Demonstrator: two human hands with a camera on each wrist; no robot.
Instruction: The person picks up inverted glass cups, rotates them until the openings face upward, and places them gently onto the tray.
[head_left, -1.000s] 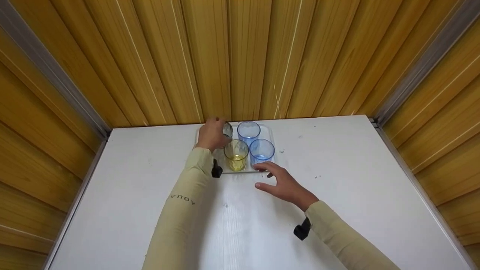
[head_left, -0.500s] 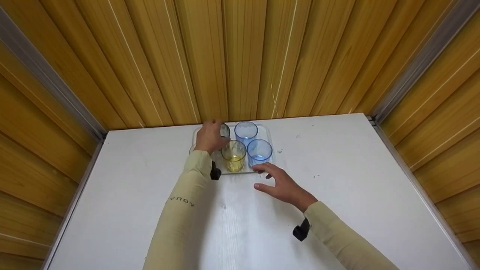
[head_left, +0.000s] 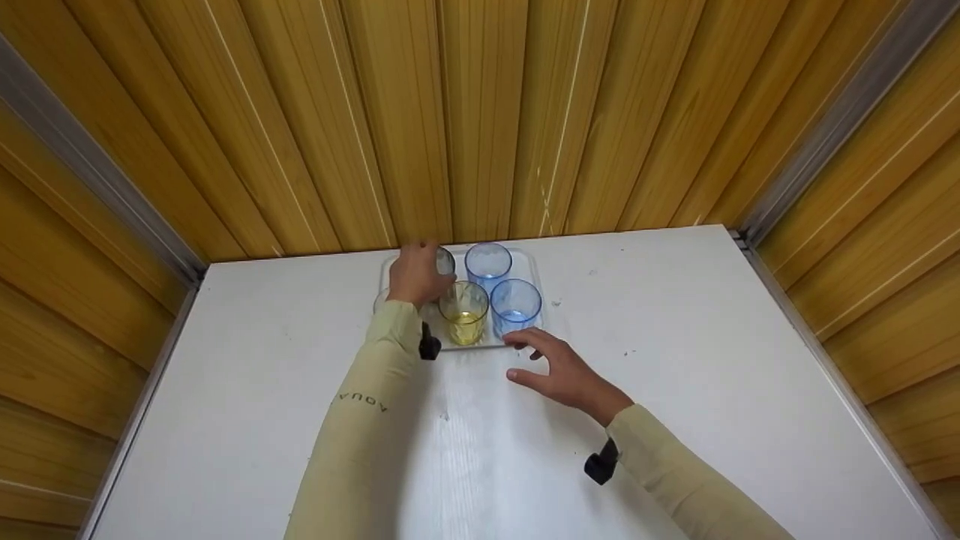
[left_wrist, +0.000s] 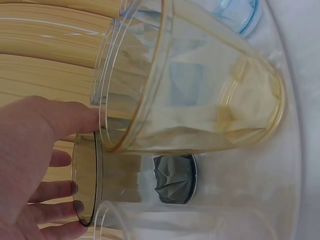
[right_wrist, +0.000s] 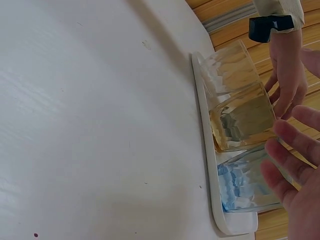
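we see tray (head_left: 534, 264) at table (head_left: 675, 390) back edge by wall (head_left: 480, 112) | cups on tray: two rear, two front | left hand (head_left: 415, 275) on rear-left cup (head_left: 445, 262) | right hand (head_left: 566, 371) before tray

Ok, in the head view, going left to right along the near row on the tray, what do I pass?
Left sleeve cuff → yellow glass → near blue glass → right edge of the tray → bare white table.
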